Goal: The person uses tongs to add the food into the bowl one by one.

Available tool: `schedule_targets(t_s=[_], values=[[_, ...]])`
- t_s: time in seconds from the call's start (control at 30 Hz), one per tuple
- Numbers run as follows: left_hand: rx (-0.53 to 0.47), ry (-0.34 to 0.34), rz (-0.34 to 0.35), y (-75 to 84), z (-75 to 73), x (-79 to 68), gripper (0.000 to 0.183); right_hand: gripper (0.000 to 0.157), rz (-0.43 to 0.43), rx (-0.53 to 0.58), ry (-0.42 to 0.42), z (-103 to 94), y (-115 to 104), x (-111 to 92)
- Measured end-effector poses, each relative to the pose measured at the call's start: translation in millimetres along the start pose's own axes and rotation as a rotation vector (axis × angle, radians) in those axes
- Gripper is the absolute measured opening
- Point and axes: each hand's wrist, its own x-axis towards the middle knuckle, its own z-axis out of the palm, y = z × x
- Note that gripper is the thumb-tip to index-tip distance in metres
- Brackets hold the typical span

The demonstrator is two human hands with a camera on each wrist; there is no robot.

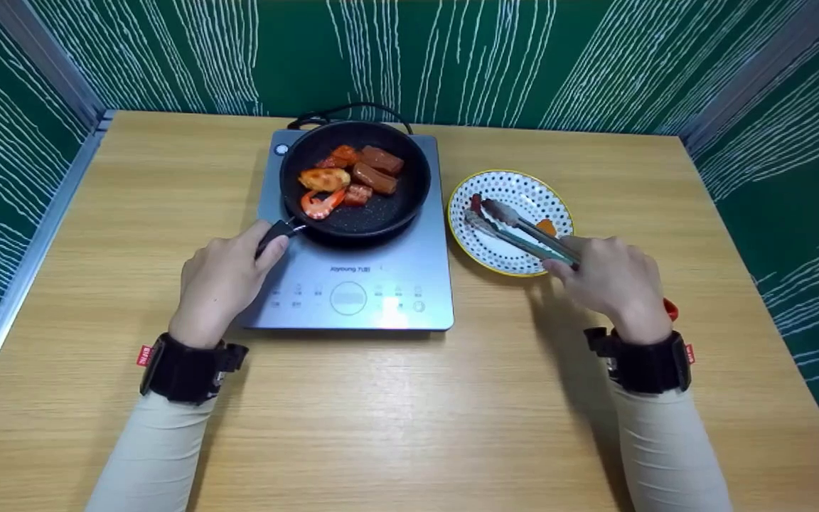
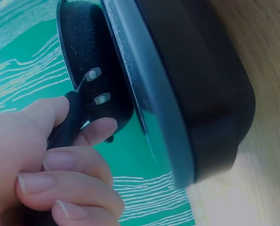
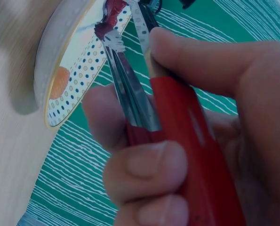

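My left hand (image 1: 225,274) grips the black handle (image 2: 67,120) of a frying pan (image 1: 388,220). In the pan lie a shrimp (image 1: 323,206), brown sausage-like pieces (image 1: 374,178), a browned oval piece (image 1: 324,178) and reddish chunks (image 1: 357,195). My right hand (image 1: 612,277) holds metal tongs (image 1: 523,231) with red grips (image 3: 187,150). Their tips are over a dotted plate (image 1: 466,249), around a dark red piece of food (image 3: 112,14); whether they clamp it firmly I cannot tell. An orange piece (image 1: 546,226) also lies on the plate, partly behind the tongs in the head view.
Beneath the pan is a silver induction cooker (image 1: 409,284), its black cord (image 1: 374,105) running behind. The plate stands just right of it on the wooden table (image 1: 381,427). Green panels with white streaks (image 1: 452,64) enclose the back and sides.
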Motion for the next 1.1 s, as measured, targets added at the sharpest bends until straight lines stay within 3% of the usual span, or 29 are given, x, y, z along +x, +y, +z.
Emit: schedule_targets(t_s=[0.3,0.6,1.1], values=[[-0.008,-0.007,-0.004,-0.4,-0.3,-0.3,0.032,0.045,0.032,-0.046,0.029,-0.8,4.2,-0.6],[0.000,0.022,0.012,-0.3,1.3,-0.8,0.031,0.041,0.001,-0.051,0.108,5.9,-0.2,0.3],[-0.017,-0.002,-0.003,0.5,0.4,-0.2,0.032,0.026,-0.054,-0.082,0.166,4.6,5.6,-0.4]])
